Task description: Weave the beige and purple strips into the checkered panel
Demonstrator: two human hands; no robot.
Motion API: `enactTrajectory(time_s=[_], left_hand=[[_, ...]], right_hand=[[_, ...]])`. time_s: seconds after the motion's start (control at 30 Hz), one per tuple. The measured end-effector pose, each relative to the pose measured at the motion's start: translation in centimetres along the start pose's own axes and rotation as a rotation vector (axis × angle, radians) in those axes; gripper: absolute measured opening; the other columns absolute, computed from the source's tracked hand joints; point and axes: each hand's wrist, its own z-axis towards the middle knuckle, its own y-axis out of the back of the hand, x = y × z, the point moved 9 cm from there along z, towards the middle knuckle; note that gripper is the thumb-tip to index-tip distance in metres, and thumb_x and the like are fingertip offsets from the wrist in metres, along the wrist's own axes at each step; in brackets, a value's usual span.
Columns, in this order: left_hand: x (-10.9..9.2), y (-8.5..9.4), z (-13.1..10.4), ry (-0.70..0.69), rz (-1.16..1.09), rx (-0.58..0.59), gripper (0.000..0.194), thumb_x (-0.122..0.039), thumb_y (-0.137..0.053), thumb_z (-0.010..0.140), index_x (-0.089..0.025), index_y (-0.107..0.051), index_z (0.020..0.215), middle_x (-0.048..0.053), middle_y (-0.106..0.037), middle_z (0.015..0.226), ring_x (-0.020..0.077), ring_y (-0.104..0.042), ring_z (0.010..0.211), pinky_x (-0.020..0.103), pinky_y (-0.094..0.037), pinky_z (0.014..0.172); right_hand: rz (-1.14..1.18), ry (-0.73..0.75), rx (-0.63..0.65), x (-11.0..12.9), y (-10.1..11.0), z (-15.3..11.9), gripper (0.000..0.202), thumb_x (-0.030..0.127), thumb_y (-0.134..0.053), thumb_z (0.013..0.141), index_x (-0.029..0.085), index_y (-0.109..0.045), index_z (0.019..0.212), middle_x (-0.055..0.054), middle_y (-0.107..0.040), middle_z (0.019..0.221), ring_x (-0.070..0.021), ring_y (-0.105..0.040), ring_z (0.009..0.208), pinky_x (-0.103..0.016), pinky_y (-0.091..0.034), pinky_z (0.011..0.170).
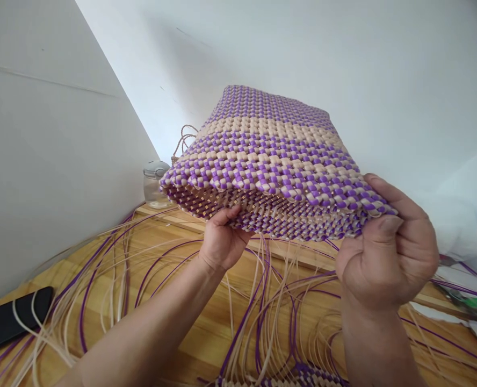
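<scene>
A woven basket bag (pixel 270 145) of purple and beige plastic strips is held up in front of me, tilted so its open mouth faces me. My right hand (pixel 391 247) pinches the right corner of its rim between thumb and fingers. At the lower edge of the mouth, my left hand (pixel 224 236) grips the near rim, thumb inside and the other fingers hidden beneath. Below, at the bottom of the view, lies a second, partly woven piece (pixel 287 379) with long loose purple and beige strips (pixel 262 317) spreading from it.
The strips fan over the wooden table (pixel 198 322). A black phone (pixel 16 320) lies at the left under some strips. By the wall stands a clear bottle (pixel 154 185) with a grey lid, near brown cord handles (pixel 184 141). Plastic packaging (pixel 470 301) lies at the right.
</scene>
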Motion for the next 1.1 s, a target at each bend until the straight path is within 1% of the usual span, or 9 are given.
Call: enactTrajectory(time_s=[0.27,0.4,0.5,0.67,0.8,0.9,0.97,1.03,1.1], left_hand=[[-1.9,-1.0,-0.3,-0.099,0.076,0.021,0.040,-0.008,-0.058,0.073,-0.019,-0.069,0.110,0.003,-0.075,0.097,0.0181,-0.069,0.089,0.032,-0.057,0.083],[-2.2,-0.9,-0.4,-0.099,0.148,-0.051,0.027,-0.007,-0.059,0.071,-0.015,-0.069,0.095,0.004,-0.073,0.090,0.0170,-0.066,0.077,0.035,-0.059,0.078],[-1.9,-0.7,-0.4,-0.047,0.229,-0.088,0.015,-0.007,-0.058,0.072,-0.012,-0.066,0.084,0.005,-0.071,0.082,0.0158,-0.064,0.069,0.039,-0.061,0.074],[-0.7,-0.7,-0.6,0.066,0.372,-0.049,0.013,-0.023,-0.059,0.084,-0.013,-0.065,0.090,0.009,-0.069,0.085,0.0178,-0.064,0.065,0.038,-0.060,0.065],[0.0,-1.9,-1.3,0.094,0.435,0.086,0.033,-0.033,-0.070,0.081,-0.014,-0.064,0.107,0.015,-0.069,0.108,0.0233,-0.069,0.087,0.038,-0.059,0.081],[-1.0,-3.4,-2.2,-0.049,0.543,0.181,0.064,-0.022,-0.081,0.069,-0.022,-0.056,0.128,0.015,-0.063,0.126,0.0286,-0.065,0.107,0.042,-0.056,0.092],[-2.3,-4.2,-2.8,-0.220,0.688,0.187,0.086,-0.014,-0.084,0.062,-0.031,-0.048,0.138,0.011,-0.054,0.140,0.0339,-0.054,0.126,0.048,-0.050,0.101],[-3.9,-5.0,-3.6,-0.458,0.961,0.165,0.091,-0.012,-0.085,0.059,-0.035,-0.048,0.139,0.007,-0.040,0.153,0.0378,-0.032,0.143,0.054,-0.039,0.111],[-5.0,-6.1,-4.4,-0.731,1.351,0.142,0.083,-0.018,-0.086,0.060,-0.034,-0.053,0.135,0.004,-0.022,0.161,0.0390,-0.008,0.150,0.059,-0.025,0.118]], right_hand=[[0.007,0.002,0.051,-0.1,-0.2,-0.1,0.031,0.023,-0.052,0.092,0.027,-0.069,0.118,-0.004,-0.067,0.121,-0.0275,-0.059,0.120,-0.057,-0.040,0.110],[0.002,-0.120,0.224,-2.0,-0.9,-0.2,0.046,0.029,-0.062,0.087,0.028,-0.059,0.133,-0.004,-0.059,0.136,-0.0268,-0.053,0.129,-0.054,-0.039,0.112],[-0.133,-0.217,0.330,-3.8,-1.2,-0.5,0.046,0.032,-0.065,0.087,0.028,-0.060,0.132,-0.004,-0.063,0.131,-0.0240,-0.058,0.122,-0.048,-0.044,0.108],[-0.303,-0.259,0.174,-6.3,0.6,-0.7,0.028,0.038,-0.058,0.092,0.021,-0.073,0.109,-0.005,-0.073,0.103,-0.0196,-0.068,0.098,-0.040,-0.052,0.094],[-0.191,-0.436,0.104,-9.7,1.3,-1.7,0.034,0.046,-0.062,0.088,0.019,-0.073,0.104,-0.006,-0.074,0.102,-0.0203,-0.068,0.096,-0.042,-0.053,0.092],[-0.029,-0.624,0.028,-12.5,1.8,-2.7,0.038,0.049,-0.069,0.080,0.017,-0.074,0.099,-0.006,-0.074,0.093,-0.0205,-0.070,0.088,-0.042,-0.055,0.088],[0.029,-0.730,-0.027,-13.8,2.2,-3.2,0.039,0.050,-0.074,0.074,0.016,-0.074,0.094,-0.005,-0.074,0.085,-0.0208,-0.070,0.081,-0.042,-0.056,0.083],[0.030,-0.790,-0.053,-14.4,2.6,-3.4,0.040,0.050,-0.076,0.071,0.016,-0.074,0.092,-0.004,-0.073,0.081,-0.0216,-0.070,0.079,-0.043,-0.057,0.082],[0.024,-0.811,-0.012,-14.3,2.3,-3.3,0.039,0.051,-0.075,0.072,0.018,-0.074,0.092,-0.004,-0.073,0.082,-0.0227,-0.070,0.083,-0.044,-0.056,0.085]])
